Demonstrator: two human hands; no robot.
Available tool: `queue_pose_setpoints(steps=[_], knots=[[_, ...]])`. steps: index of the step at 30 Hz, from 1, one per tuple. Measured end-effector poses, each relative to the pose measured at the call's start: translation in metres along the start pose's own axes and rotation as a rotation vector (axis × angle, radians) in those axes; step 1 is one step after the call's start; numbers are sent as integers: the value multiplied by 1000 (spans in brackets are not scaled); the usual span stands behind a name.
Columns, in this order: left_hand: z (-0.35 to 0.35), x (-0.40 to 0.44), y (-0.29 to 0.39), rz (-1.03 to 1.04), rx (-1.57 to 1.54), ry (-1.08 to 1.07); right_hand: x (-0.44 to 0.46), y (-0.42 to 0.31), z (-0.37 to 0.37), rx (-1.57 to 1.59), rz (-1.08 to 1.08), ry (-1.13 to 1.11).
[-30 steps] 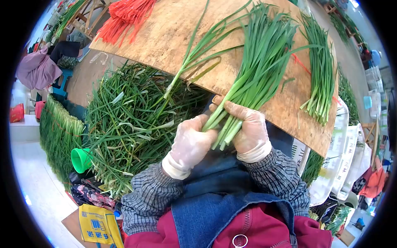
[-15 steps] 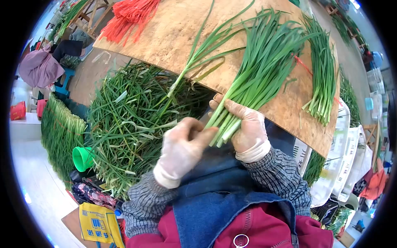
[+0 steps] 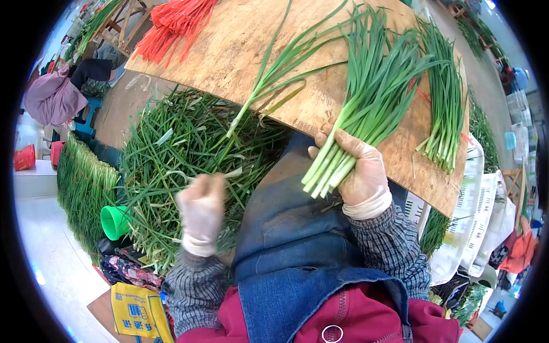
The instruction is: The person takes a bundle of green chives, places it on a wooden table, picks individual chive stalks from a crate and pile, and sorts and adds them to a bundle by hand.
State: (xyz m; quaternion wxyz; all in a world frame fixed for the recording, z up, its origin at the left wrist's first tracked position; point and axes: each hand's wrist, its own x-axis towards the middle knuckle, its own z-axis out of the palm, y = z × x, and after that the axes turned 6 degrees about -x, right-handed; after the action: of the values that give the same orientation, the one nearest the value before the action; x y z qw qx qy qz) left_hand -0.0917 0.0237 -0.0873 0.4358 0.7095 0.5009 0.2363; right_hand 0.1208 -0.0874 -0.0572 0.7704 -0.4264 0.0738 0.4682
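Observation:
My right hand (image 3: 364, 173), in a thin whitish glove, is closed around the lower stalks of a bunch of garlic chives (image 3: 380, 94). The pale cut ends stick out below the fingers, and the green leaves fan over the wooden board (image 3: 240, 51). Over the heap of loose leaves (image 3: 177, 137), my gloved left hand (image 3: 200, 208) is closed, with blurred fingertips. A pale strip shows beside those fingertips; whether they hold it I cannot tell. Some loose chive stalks (image 3: 257, 88) hang over the board's near edge. A tied bunch (image 3: 443, 103) lies on the board's right side.
Red ties (image 3: 174, 28) lie at the board's far left. Stacked chives (image 3: 86, 183), a green cup-like object (image 3: 115, 222) and a yellow bag (image 3: 137, 311) are at my left. White crates (image 3: 460, 211) stand at my right. A person in purple (image 3: 54, 97) is at the upper left.
My left hand has moved left and down, away from the stalk ends, to above the leaf heap. My right hand has shifted slightly right with the bunch.

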Motion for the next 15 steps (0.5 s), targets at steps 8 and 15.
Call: queue_pose_setpoints(steps=[8,15], knots=[[10,52,21,374,178,163,-2,-13,-8,133,87,-235],[44,44,65,97,-244,-6,-4,-19,-16,106,37,-284]])
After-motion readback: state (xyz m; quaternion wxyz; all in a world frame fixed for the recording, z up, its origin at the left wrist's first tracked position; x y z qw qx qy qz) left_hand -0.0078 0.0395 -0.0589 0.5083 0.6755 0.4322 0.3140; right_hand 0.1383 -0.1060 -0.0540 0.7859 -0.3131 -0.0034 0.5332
